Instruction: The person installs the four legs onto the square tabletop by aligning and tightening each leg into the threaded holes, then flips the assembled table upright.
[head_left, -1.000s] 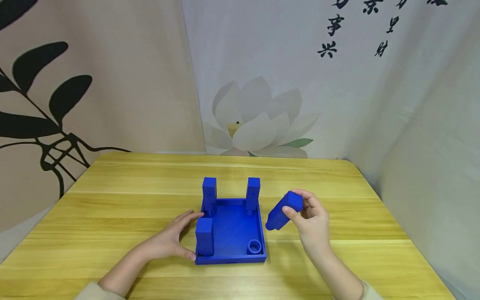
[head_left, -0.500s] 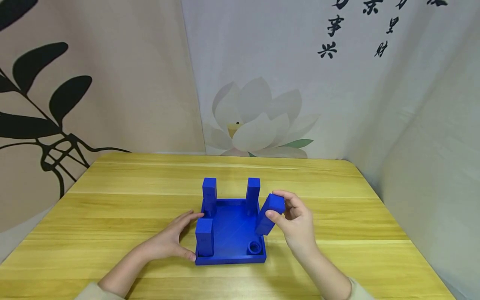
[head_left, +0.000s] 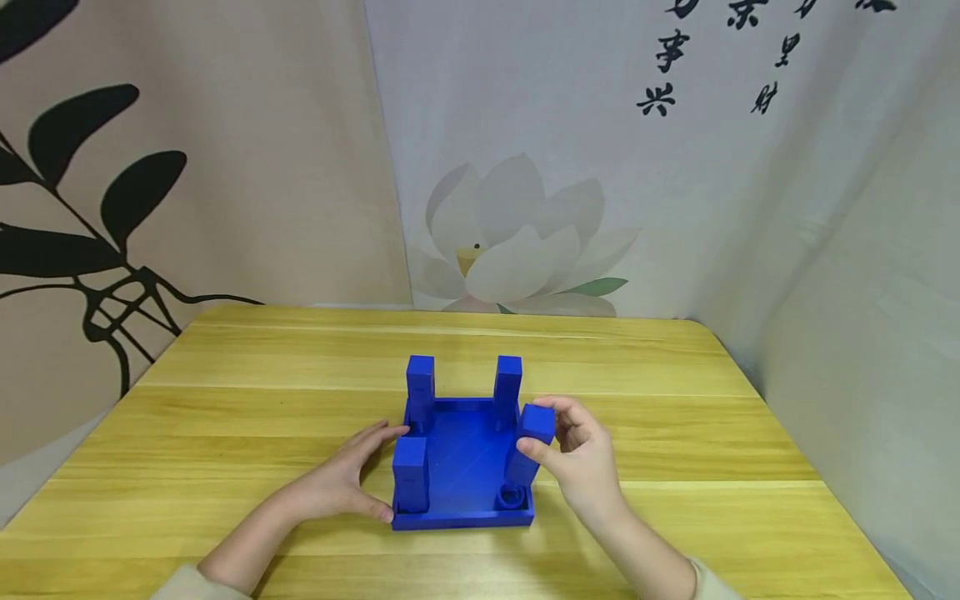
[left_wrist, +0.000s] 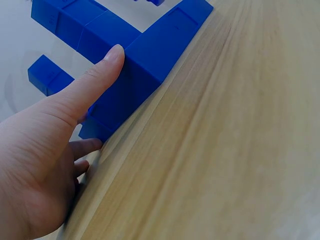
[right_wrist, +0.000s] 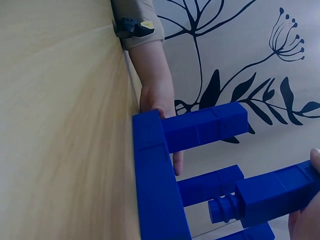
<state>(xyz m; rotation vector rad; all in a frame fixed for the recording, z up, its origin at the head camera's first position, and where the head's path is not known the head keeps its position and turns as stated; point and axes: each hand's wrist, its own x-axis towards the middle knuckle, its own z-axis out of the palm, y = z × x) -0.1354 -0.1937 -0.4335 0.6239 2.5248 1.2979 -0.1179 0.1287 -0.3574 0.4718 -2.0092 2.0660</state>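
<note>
On the table lies a blue square base with a raised rim. Three blue square legs stand upright at its far-left, far-right and near-left corners. A round socket rises at the near-right corner. Just above this socket, my right hand pinches a fourth blue leg between thumb and fingers, its top leaning right. Its threaded end points at the base in the right wrist view. My left hand spreads along the base's left side, thumb against the near-left corner.
The wooden table extends around the base on all sides. Behind it hangs a pale cloth backdrop with a printed flower, dark leaves and characters. A dark device sits on the left sleeve in the right wrist view.
My right hand has brought the fourth leg leftward and down from beside the base to over the near-right socket, tilting it closer to upright. The left hand and base stay put.
</note>
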